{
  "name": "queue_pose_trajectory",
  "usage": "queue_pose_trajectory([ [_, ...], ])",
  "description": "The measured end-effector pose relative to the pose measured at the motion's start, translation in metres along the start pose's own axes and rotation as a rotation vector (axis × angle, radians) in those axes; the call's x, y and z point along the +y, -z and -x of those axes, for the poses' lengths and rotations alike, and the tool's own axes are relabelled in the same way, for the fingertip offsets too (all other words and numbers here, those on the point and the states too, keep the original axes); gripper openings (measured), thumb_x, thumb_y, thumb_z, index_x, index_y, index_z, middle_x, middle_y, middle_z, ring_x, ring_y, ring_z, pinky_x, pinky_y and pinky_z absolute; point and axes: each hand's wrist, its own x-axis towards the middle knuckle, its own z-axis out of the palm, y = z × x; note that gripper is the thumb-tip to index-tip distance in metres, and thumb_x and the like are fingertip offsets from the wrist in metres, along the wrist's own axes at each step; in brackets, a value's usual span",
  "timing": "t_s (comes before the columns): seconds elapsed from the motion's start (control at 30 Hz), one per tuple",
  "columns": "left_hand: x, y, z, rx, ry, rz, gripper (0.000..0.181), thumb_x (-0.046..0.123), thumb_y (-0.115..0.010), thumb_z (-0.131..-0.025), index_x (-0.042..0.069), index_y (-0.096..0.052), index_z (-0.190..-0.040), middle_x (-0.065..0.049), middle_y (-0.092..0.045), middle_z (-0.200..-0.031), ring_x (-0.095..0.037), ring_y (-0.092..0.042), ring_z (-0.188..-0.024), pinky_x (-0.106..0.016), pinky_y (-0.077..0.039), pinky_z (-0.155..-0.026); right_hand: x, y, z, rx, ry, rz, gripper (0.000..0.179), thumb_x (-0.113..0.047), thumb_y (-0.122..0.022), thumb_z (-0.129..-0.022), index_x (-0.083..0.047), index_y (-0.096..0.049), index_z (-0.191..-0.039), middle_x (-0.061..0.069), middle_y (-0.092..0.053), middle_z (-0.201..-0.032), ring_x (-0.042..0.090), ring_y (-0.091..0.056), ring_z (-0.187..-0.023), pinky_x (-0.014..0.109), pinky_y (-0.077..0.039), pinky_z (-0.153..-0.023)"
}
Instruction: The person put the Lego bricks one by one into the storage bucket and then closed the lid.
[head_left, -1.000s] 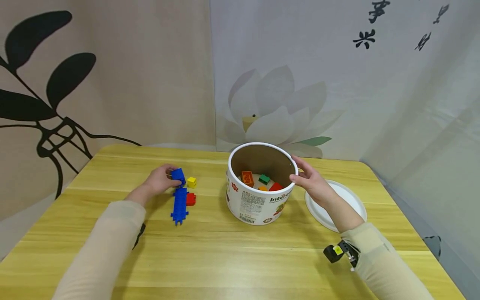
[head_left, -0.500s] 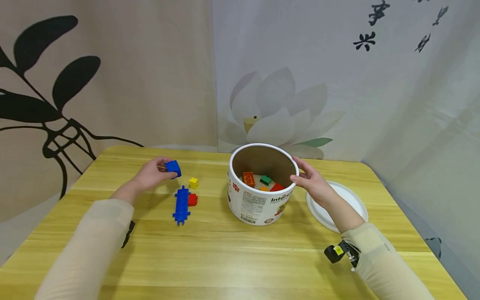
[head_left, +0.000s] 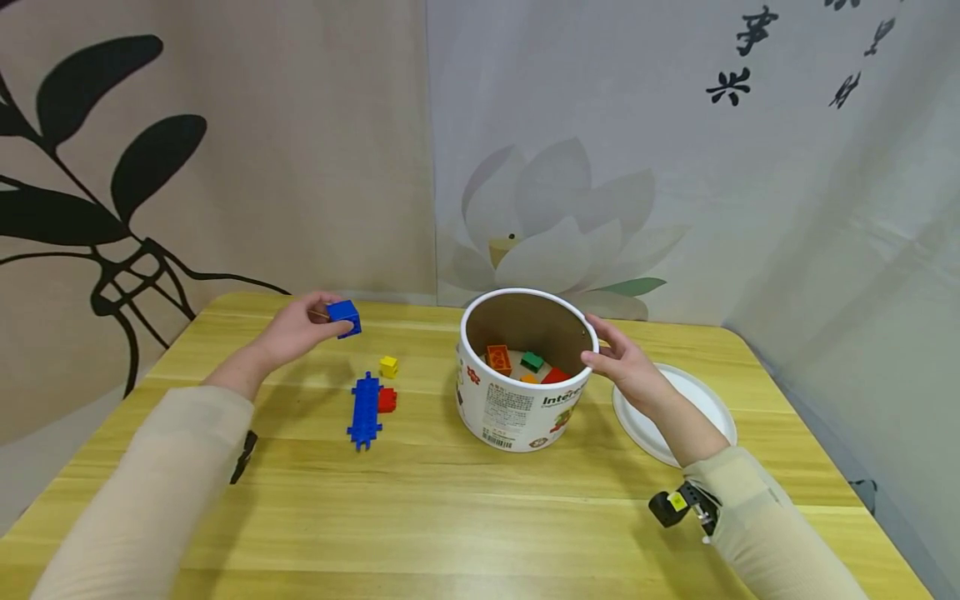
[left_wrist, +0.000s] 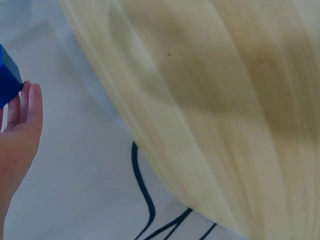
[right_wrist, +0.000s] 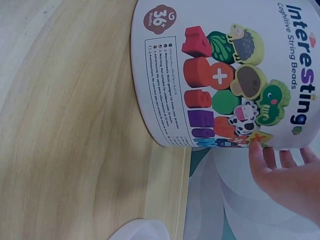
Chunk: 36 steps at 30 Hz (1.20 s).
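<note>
1. Since it is broad and flat, the counter [head_left: 480,533] probably keeps everything steady.
2. Tub [head_left: 510,417]: upright and uncovered, some bricks [head_left: 498,359] inside; the right grip [head_left: 630,367] cups its side at the rim, presumably steadying it.
3. Lid [head_left: 705,408]: flat beside the tub, likely there to leave its mouth free.
4. Strip [head_left: 365,408]: blue, flat, left of the tub.
5. Block [head_left: 344,317]: blue, above the counter, pinched by the left grip [head_left: 296,332], probably for a sure hold.
6. Red brick [head_left: 387,401]: right beside the strip.
7. Yellow brick [head_left: 388,367]: near the strip's far end.
</note>
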Motion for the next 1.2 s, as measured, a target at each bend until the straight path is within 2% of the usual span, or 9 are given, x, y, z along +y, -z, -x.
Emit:
queue_pose_trajectory([
  [0.23,0.018,0.005,-0.002,0.006,-0.027,-0.012,0.059,0.04,-0.056,-0.092,0.002,-0.04,-0.134,-0.02,-0.048,-0.12,-0.033,-0.046,-0.109,-0.036,-0.045,-0.083,0.0,0.0,0.001,0.002,-0.003,0.0,0.069,-0.011,-0.056,-0.093,-0.005,-0.016,-0.149,0.021,-0.02,-0.151,0.006,-0.053,-0.106,0.014,-0.043,-0.086],
  [0.6,0.049,0.004,-0.005,-0.015,-0.046,-0.026,0.062,0.049,-0.053,-0.091,0.008,-0.04,-0.136,-0.017,-0.05,-0.124,-0.031,-0.046,-0.113,-0.044,-0.044,-0.09,-0.002,-0.001,0.002,-0.006,-0.009,0.004,0.069,-0.012,-0.055,-0.094,-0.006,-0.015,-0.15,0.022,-0.019,-0.151,-0.002,-0.053,-0.101,0.014,-0.042,-0.086],
  [0.97,0.075,-0.008,-0.016,-0.025,-0.076,0.002,0.059,0.047,-0.056,-0.09,0.01,-0.044,-0.134,-0.015,-0.052,-0.121,-0.029,-0.047,-0.111,-0.043,-0.044,-0.091,-0.001,0.0,0.001,-0.003,-0.006,-0.02,0.07,-0.012,-0.056,-0.093,-0.004,-0.015,-0.149,0.023,-0.018,-0.15,-0.002,-0.053,-0.1,0.014,-0.044,-0.085],
  [1.2,0.092,-0.019,-0.022,-0.044,-0.141,0.03,0.054,0.042,-0.058,-0.09,0.009,-0.047,-0.132,-0.013,-0.054,-0.116,-0.026,-0.049,-0.108,-0.039,-0.045,-0.088,-0.001,0.0,0.001,-0.009,-0.003,-0.026,0.07,-0.013,-0.056,-0.093,-0.004,-0.015,-0.149,0.022,-0.018,-0.151,-0.002,-0.053,-0.1,0.014,-0.043,-0.086],
])
